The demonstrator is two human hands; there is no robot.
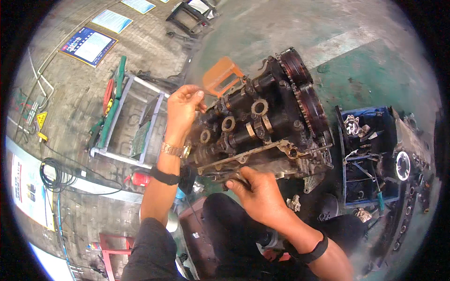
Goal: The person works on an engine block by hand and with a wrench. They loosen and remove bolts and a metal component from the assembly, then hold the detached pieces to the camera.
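Engine [243, 136] is parked right out front, just past the person's knees [225, 220], with its worn, oily top facing up and the toothed wheels [296, 68] off at the right end. I'd guess it's set that way so both hands can get at the near edge and the top without much stretching; can't see what's holding it up, though. Left hand [184, 104] hangs over the left end, fingers curled in and grip narrow, but can't tell if it's pinching something small. Right hand [258, 194] is at the near edge, thumb and forefinger close together; whatever's in that grip, if anything, is hidden. Blue tray [370, 204] with metal parts in it sits off to the right, probably to keep loose bits together. Orange stool [216, 80] stands beyond the engine, metal cart [124, 160] over on the left, red extinguisher [138, 178] near that.
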